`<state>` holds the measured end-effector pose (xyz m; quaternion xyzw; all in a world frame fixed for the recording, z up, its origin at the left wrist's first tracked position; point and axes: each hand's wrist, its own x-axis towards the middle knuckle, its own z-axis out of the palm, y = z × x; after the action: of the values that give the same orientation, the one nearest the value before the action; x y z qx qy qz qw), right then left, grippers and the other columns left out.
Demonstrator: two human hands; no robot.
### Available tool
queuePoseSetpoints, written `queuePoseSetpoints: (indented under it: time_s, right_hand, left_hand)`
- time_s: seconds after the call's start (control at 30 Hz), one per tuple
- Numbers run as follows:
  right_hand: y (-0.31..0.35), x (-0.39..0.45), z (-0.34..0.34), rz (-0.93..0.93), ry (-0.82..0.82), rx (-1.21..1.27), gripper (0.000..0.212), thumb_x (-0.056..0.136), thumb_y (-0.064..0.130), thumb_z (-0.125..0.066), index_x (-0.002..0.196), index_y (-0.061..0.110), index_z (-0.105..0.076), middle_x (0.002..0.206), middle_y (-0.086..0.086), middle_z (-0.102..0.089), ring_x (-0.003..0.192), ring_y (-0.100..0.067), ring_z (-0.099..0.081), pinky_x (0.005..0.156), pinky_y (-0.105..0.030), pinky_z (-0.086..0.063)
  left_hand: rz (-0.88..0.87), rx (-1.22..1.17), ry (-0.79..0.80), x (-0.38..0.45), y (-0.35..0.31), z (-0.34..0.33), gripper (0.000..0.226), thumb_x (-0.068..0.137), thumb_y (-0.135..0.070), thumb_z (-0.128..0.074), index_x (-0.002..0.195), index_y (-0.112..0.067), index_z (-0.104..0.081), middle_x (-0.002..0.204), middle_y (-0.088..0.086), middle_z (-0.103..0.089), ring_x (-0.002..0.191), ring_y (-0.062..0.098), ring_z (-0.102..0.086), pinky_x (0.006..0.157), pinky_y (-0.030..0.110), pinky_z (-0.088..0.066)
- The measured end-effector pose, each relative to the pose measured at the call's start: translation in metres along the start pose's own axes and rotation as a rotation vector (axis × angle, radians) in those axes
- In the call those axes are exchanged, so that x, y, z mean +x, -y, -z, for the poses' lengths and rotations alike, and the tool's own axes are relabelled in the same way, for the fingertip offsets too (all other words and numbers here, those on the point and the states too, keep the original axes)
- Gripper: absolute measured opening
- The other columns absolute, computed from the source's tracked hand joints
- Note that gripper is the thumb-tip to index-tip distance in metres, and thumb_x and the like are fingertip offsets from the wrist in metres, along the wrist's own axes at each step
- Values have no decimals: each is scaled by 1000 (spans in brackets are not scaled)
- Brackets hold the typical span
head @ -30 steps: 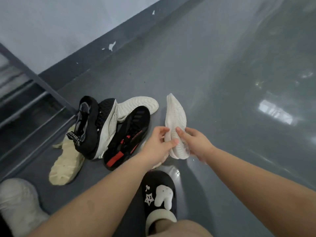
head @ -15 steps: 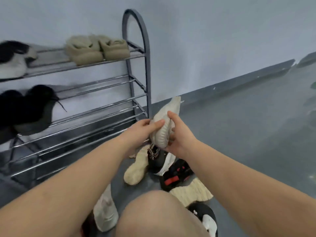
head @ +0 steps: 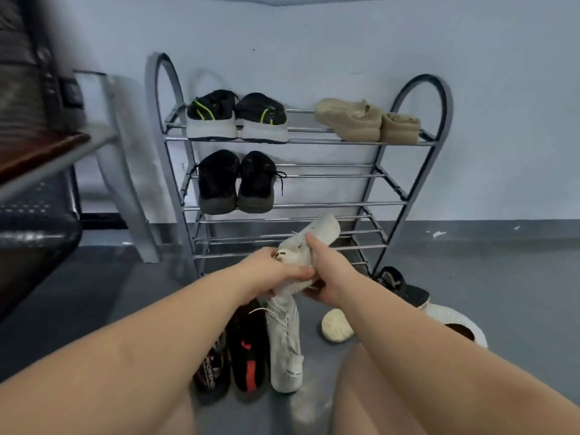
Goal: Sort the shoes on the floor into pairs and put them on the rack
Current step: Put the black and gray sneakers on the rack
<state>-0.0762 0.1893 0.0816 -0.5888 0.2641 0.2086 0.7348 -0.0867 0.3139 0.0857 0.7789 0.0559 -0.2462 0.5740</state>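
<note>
Both hands, left (head: 276, 271) and right (head: 326, 277), clasp a white shoe (head: 314, 246) before the rack (head: 314, 211) at 12 o'clock, apparently mid-pairing; its likely mate (head: 285, 346) lies on the floor (head: 502, 293) at 6 o'clock, awaiting pickup.

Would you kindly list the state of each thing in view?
White shoe: held by both hands.
Left hand: gripping it.
Right hand: gripping it.
Rack: three pairs shelved, lower shelves bare.
White floor shoe: lying among black shoes.
</note>
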Motion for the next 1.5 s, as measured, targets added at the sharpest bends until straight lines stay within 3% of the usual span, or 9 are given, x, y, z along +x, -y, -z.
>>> queuePoseSetpoints:
  time_s: [0.17, 0.3, 0.47, 0.6, 0.7, 0.93, 1.1, 1.2, 1.5]
  right_hand:
    - [-29, -5, -33, -66, 147, 41, 44, 90, 40, -59, 123, 10, -58, 112, -12, -68, 92, -25, -67, 66, -34, -55]
    - [-45, -8, -25, -55, 243, 185, 44, 94, 35, -55, 127, 6, -57, 117, -13, -67, 99, -25, -66, 66, -33, -58]
    - [-44, -19, -17, -24, 309, 171, 42, 95, 36, -52, 124, 6, -58, 114, -10, -67, 99, -22, -64, 72, -32, -55]
    - [-38, -19, -5, 72, 211, -70, 43, 95, 44, -48, 119, 11, -63, 99, -2, -68, 87, -15, -63, 69, -29, -52]
    - [-36, -16, 8, 125, 151, -291, 36, 94, 48, -48, 98, 16, -65, 81, 1, -62, 75, -14, -58, 70, -28, -54]
    - [-48, -5, 41, -3, 142, -434, 48, 81, 57, -62, 104, 14, -65, 88, -2, -64, 80, -19, -61, 74, -32, -53]
    - [-81, 10, 62, -16, 181, -523, 40, 78, 35, -75, 111, 15, -64, 98, 0, -71, 91, -17, -67, 83, -33, -56]
    - [-99, 19, 74, -30, 179, -444, 36, 81, 24, -74, 114, 15, -62, 98, 2, -70, 86, -13, -65, 70, -27, -54]
    - [-150, 41, 105, -116, 151, -300, 40, 85, 5, -68, 122, 11, -57, 115, -7, -66, 93, -19, -63, 68, -28, -54]
  left_hand:
    - [27, 85, -62, -20, 23, 44, 63, 60, -40, -84, 116, -22, -59, 105, -3, -69, 88, 12, -65, 57, 21, -48]
    - [108, -151, -54, -24, 26, 51, 39, 82, -37, -69, 111, -12, -62, 93, 0, -67, 80, 14, -63, 62, 27, -52]
    - [160, -293, -30, -22, 25, 43, 39, 84, -36, -66, 113, -9, -65, 109, 7, -71, 100, 19, -66, 80, 32, -55]
    - [180, -110, 27, -21, 28, 38, 31, 85, -40, -64, 103, -15, -66, 81, -3, -73, 76, 14, -64, 60, 26, -50]
    - [204, 72, 77, -17, 28, 35, 27, 85, -44, -62, 88, -17, -64, 66, -5, -65, 69, 13, -57, 65, 26, -47]
    - [186, -13, 130, 5, 68, 2, 39, 83, -39, -67, 116, -18, -61, 103, 0, -70, 94, 17, -64, 82, 31, -52]
    - [206, -112, 98, 10, 105, -24, 46, 80, -33, -72, 120, -22, -52, 106, -2, -69, 97, 14, -66, 83, 32, -56]
    - [250, -238, 152, 12, 123, -36, 48, 83, -27, -69, 127, -23, -50, 114, -2, -68, 104, 15, -65, 87, 33, -54]
    - [358, -286, 129, 26, 166, -74, 54, 82, 1, -67, 130, -13, -46, 107, 2, -67, 84, 13, -67, 58, 20, -56]
